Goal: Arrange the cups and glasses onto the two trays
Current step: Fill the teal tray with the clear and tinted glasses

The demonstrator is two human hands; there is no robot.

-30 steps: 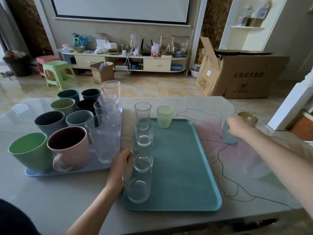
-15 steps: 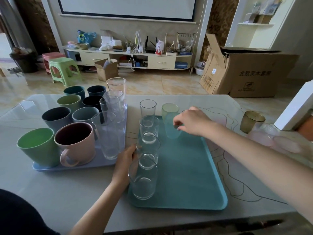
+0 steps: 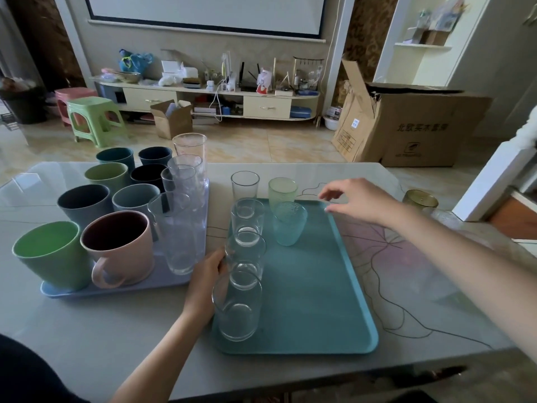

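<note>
The amber glass (image 3: 420, 199), at 3 o'clock off the teal tray (image 3: 313, 286), looks rigid, smooth and fragile, so grip its sidewall; right hand (image 3: 359, 203) fingers apart, left hand (image 3: 205, 277) curled against a clear glass (image 3: 245, 258).

Two trays lie side by side on the counter (image 3: 290, 370). The left tray (image 3: 116, 287) carries cups in rows, with a handled mug (image 3: 120, 247) at its near edge and tall glasses (image 3: 186, 205) lined along its right side. The right tray (image 3: 308, 286) holds a column of four tumblers (image 3: 245, 248) along its left edge (the nearest stands at the front corner), and two textured cups (image 3: 287, 213) beside the far ones. A small jar (image 3: 420, 199) stands on the counter well right of both trays.
</note>
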